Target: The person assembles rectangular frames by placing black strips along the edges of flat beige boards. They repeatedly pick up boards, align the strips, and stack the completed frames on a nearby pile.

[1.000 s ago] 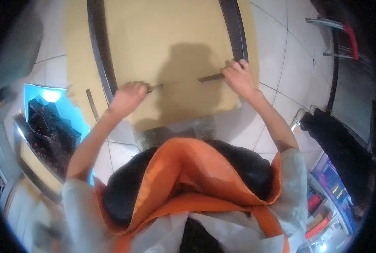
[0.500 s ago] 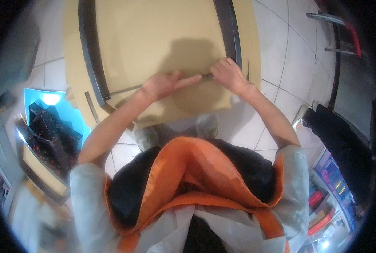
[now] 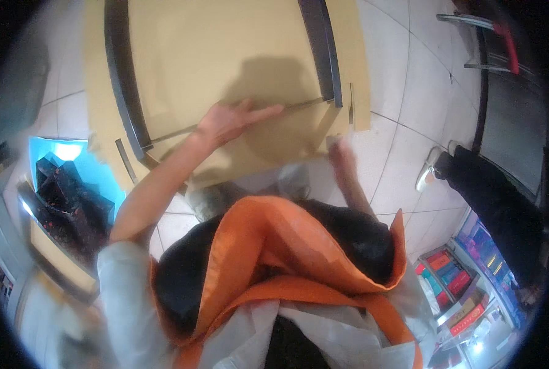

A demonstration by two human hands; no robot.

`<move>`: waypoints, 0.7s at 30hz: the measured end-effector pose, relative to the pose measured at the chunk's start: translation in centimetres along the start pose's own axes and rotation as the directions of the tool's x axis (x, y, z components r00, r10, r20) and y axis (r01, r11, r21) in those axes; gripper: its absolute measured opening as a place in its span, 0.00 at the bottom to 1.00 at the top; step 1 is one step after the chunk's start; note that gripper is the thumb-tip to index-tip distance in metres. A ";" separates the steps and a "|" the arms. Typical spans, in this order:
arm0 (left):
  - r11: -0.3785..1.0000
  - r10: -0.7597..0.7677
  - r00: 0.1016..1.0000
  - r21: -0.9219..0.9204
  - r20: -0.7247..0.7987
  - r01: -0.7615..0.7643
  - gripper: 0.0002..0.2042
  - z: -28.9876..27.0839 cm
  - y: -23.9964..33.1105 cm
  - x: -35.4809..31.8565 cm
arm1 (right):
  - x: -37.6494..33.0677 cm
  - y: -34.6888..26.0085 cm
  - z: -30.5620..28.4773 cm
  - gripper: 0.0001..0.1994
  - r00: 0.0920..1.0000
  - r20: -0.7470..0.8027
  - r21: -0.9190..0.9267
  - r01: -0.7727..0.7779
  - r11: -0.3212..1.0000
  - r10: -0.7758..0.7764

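Observation:
A large tan cardboard sheet [image 3: 225, 43] spreads in front of me, with slots cut near its corners. Two long black strips [image 3: 124, 80] run along it, one on each side, and a thin dark line crosses the board between their near ends. My left hand [image 3: 231, 120] rests on the board by that line, its fingers stretched out and holding nothing. Beside the board's near right corner is my right hand [image 3: 343, 157], off the line and smeared by motion. A small greyish patch shows at its fingertips, too blurred to name.
At the left, dark angular pieces [image 3: 71, 197] lie on a bright blue sheet [image 3: 45, 149]. Another person's dark-trousered leg [image 3: 489, 190] and light shoe [image 3: 428, 169] are at the right. Boxes of coloured packages [image 3: 449, 273] sit lower right. A red-and-metal frame [image 3: 507, 46] stands upper right.
My right hand has left the line near the right black strip and drawn back toward me. My left hand stays on the board. The whole view has shifted slightly.

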State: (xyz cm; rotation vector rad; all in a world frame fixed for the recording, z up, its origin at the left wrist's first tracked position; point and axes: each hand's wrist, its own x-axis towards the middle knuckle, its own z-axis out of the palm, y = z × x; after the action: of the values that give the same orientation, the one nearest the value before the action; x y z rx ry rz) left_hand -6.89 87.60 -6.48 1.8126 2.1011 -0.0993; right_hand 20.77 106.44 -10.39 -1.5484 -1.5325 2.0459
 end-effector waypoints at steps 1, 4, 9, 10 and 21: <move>1.000 0.002 0.999 -0.019 -0.052 -0.003 0.36 0.3 -0.1 -0.1 | -0.8 -0.1 0.8 0.18 0.981 0.094 0.124 -0.182 0.975 0.171; 0.989 -0.006 1.000 -0.146 -0.026 0.002 0.37 0.8 -0.6 -0.4 | -3.3 -3.5 3.9 0.16 0.956 0.253 0.183 -0.197 0.963 0.147; 0.991 0.025 0.993 -0.133 0.115 -0.010 0.37 -0.6 -1.0 -0.3 | -3.1 -6.4 3.9 0.18 0.970 0.244 -0.383 0.119 0.916 -0.023; 0.992 0.056 0.994 -0.118 0.093 -0.045 0.37 -0.1 -0.9 -0.1 | -2.5 -6.3 3.3 0.20 0.966 0.258 -0.495 0.164 0.853 -0.037; 0.998 0.056 0.991 -0.044 0.121 -0.051 0.36 -0.1 -1.0 0.5 | 3.7 -11.9 6.2 0.17 0.770 0.375 -0.927 0.304 -0.219 -0.516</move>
State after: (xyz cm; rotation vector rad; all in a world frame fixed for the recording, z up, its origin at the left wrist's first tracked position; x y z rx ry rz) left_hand -7.91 87.93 -6.72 1.7910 1.9550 -0.1492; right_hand 9.14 110.49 -3.82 -0.8348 -3.1403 -0.0073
